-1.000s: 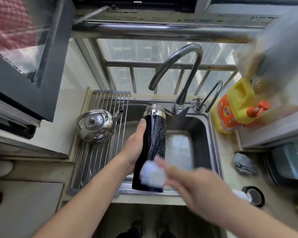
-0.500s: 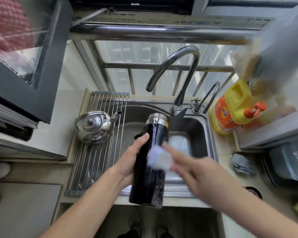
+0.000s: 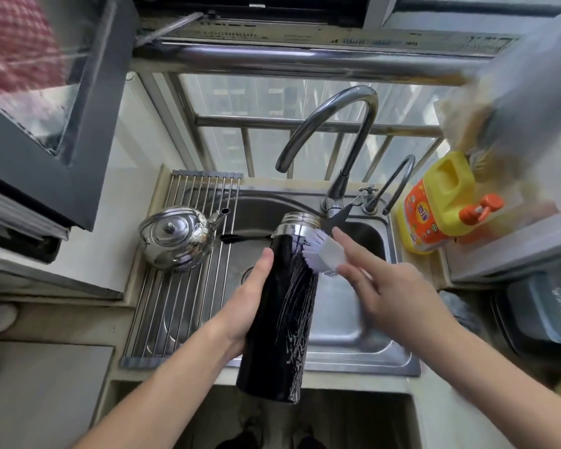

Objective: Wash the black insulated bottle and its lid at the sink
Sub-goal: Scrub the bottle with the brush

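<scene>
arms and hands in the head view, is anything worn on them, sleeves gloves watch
Nothing worn shows. The left hand and the right hand have no gloves, rings or watch. The left forearm and the right forearm are uncovered down to the frame's bottom edge, so no sleeve is in view. No markings show.

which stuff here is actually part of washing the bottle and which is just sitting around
Part of the job:
black insulated bottle, gripped by the left hand
white scrub brush, held by the right hand against the bottle's upper side
sink
tall faucet

Just lying about:
steel kettle
roll-up drying rack under the kettle
yellow detergent bottle
</scene>
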